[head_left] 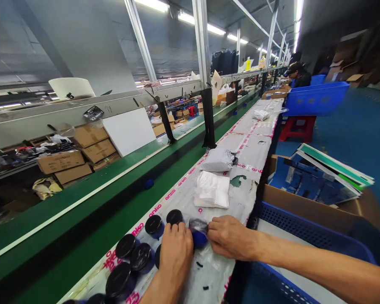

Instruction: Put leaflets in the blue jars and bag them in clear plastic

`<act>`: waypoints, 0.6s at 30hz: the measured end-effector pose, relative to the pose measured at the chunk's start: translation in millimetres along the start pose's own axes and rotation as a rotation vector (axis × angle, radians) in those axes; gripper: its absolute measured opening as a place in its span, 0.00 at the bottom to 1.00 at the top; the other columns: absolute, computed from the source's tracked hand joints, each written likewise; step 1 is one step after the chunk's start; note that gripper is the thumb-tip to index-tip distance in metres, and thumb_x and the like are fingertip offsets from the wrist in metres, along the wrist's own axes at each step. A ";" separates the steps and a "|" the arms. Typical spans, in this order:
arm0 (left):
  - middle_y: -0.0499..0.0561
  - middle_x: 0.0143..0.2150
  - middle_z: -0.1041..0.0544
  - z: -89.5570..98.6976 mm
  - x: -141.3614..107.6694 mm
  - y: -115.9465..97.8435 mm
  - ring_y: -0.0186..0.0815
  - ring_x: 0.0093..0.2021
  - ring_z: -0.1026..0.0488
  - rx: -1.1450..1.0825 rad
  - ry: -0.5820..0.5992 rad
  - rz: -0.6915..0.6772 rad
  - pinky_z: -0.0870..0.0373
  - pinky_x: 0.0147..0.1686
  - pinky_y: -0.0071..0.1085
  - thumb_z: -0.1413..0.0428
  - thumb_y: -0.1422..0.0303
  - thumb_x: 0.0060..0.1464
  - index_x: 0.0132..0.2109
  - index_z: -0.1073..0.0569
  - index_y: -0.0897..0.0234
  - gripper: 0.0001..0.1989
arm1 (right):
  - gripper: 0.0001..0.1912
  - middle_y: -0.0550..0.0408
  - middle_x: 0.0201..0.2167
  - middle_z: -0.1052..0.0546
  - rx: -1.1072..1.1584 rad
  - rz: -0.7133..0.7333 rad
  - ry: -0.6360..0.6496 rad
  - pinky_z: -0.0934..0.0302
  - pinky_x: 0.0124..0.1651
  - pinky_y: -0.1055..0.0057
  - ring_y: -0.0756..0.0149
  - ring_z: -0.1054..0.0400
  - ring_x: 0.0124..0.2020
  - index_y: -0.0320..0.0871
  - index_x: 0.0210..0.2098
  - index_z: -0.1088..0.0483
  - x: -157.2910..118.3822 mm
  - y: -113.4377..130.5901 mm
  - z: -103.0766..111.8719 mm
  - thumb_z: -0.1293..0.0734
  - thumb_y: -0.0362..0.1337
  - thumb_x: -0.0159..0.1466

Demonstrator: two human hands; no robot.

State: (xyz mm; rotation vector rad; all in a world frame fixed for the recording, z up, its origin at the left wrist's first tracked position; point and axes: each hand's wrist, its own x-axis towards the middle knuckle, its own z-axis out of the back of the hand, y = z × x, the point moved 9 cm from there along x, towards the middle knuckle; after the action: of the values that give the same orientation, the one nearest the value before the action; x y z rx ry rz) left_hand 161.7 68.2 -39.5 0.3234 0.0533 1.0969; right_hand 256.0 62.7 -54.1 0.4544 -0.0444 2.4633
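Black-lidded jars (126, 246) stand close together on the white printed tabletop (240, 169), as we see in head view. Our right hand (231, 238) pinches the clear film on one blue jar (198, 231), and our left hand (175, 253) is just beside it; we cannot tell if it touches. Hands are nearly together. Risk: w/ too hard a pull, film may tear, or jar may roll over the edge into the blue basket (291, 219).

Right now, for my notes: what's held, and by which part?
The left hand and right hand grip a plastic-wrapped round blue container by its sides.
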 end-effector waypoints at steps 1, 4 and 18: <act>0.59 0.37 0.19 3.1 2.7 4.8 0.47 0.40 0.20 -0.026 0.012 0.042 0.27 0.45 0.46 0.50 0.78 0.58 0.39 0.19 0.68 0.14 | 0.04 0.55 0.28 0.24 0.112 -0.095 -0.019 0.45 0.32 0.68 0.65 0.33 0.30 0.42 0.28 0.29 0.2 -7.6 2.8 0.34 0.29 0.58; 0.56 0.35 0.19 8.0 5.9 15.8 0.45 0.35 0.20 -0.126 0.065 0.142 0.29 0.36 0.39 0.51 0.75 0.60 0.36 0.20 0.64 0.13 | 0.05 0.57 0.24 0.25 0.559 -0.451 -0.074 0.46 0.29 0.72 0.68 0.33 0.26 0.42 0.26 0.29 -5.3 -38.8 2.6 0.35 0.29 0.56; 0.54 0.28 0.21 54.9 30.7 75.3 0.40 0.31 0.24 -0.356 0.066 0.395 0.51 0.27 0.33 0.56 0.66 0.61 0.27 0.26 0.61 0.19 | 0.06 0.57 0.24 0.24 0.911 -0.720 -0.253 0.40 0.25 0.77 0.69 0.29 0.25 0.42 0.27 0.29 32.6 -110.5 45.0 0.36 0.35 0.57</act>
State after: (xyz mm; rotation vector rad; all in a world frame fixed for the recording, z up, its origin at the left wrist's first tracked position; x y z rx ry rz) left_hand 121.8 113.8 37.7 -0.0265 -0.1528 1.4810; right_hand 311.0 164.1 -9.4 0.9532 0.9862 1.5827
